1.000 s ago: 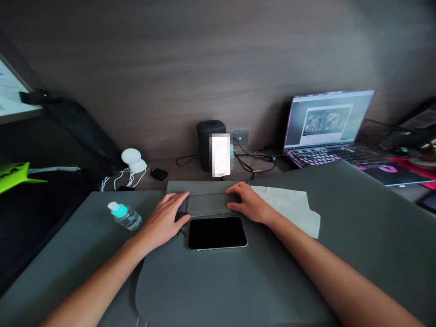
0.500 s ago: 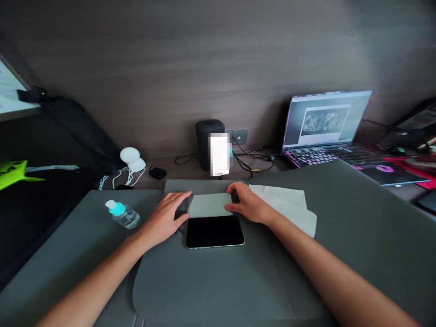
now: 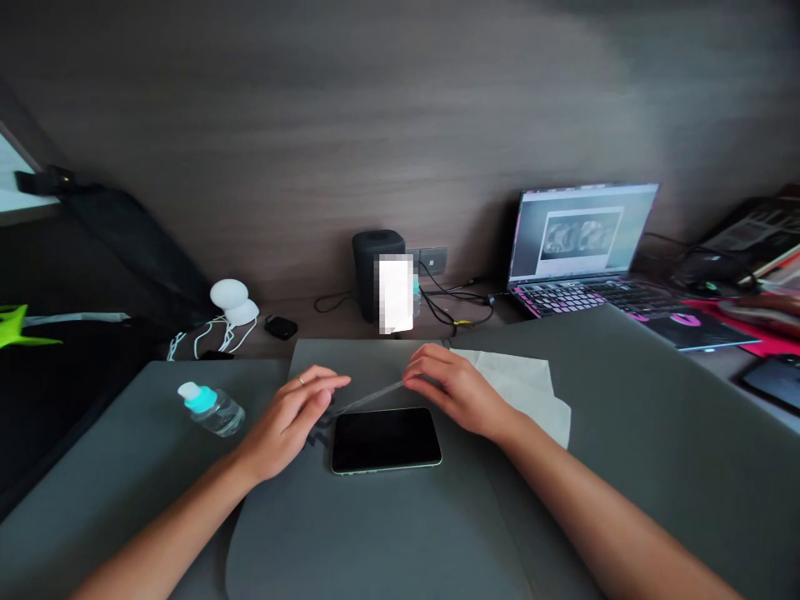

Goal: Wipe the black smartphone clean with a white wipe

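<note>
A phone [image 3: 386,440] with a black screen and pale edge lies face up on the grey mat [image 3: 375,533]. Just behind it, a thin phone-sized screen protector [image 3: 375,393] is seen nearly edge-on, its right end higher than its left. My right hand [image 3: 453,387] pinches that raised right end between thumb and fingers. Beside the left end is my left hand [image 3: 293,421], fingers stretched out and thumb apart, holding nothing. A white tissue [image 3: 531,387] lies partly behind my right hand and wrist. Left of my left hand, a clear spray bottle [image 3: 216,410] with a turquoise collar rests on its side.
Along the back stand a black speaker [image 3: 367,283], a white round-headed device [image 3: 232,298] with cables and a small black case [image 3: 281,327]. An open laptop [image 3: 581,242] is at the back right, another dark device [image 3: 775,379] at the right edge.
The screen protector has tilted from showing its pale face to nearly edge-on, held by my right hand. My left hand has moved slightly down and left, off its left end. The view has shifted slightly.
</note>
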Motion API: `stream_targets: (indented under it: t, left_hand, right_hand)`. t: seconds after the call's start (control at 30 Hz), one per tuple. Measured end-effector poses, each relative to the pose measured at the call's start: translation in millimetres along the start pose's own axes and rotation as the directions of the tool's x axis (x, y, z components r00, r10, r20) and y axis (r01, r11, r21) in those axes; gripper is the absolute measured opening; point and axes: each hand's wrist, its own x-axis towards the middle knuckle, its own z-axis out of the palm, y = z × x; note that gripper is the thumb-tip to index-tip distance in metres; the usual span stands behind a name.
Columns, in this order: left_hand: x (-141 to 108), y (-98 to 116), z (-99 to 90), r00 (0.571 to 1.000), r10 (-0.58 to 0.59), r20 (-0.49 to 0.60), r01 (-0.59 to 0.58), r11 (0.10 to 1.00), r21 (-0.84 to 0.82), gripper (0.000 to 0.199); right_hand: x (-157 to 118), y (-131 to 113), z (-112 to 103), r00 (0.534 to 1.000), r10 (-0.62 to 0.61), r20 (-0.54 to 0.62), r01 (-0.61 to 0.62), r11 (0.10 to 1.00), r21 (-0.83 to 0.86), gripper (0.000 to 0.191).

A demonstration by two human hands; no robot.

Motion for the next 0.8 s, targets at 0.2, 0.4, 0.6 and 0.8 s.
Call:
stream_targets:
  t: [0.2, 0.4, 0.6, 0.8]
  left_hand:
    - [-3.8, 2.9, 3.1, 0.983, -0.019, 0.181, 0.023, 1.0, -0.018, 0.042]
    - [-3.1, 6.8, 4.4, 0.982, -0.035, 0.186, 0.046, 0.997, -0.056, 0.041]
    - [-0.3, 1.4, 2.2, 0.991, -0.014, 0.136, 0.008, 0.999, 0.038, 0.035]
    - [-2.8, 5.8, 5.4, 0.978, 0.034, 0.208, -0.065, 0.987, 0.146, 0.038]
  right_hand:
    - [-2.3, -5.5, -0.2, 0.993, -0.08, -0.083, 0.075, 0.996, -0.054, 0.014]
    - [-4.2, -5.8, -2.8, 0.988, -0.092, -0.127, 0.085, 0.995, -0.059, 0.012]
    - [-4.4, -6.5, -5.8, 0.993, 0.002, 0.118, -0.005, 1.0, 0.025, 0.026]
    - [-2.3, -11.0, -3.3, 0.953, 0.012, 0.304, -0.049, 0.992, 0.116, 0.044]
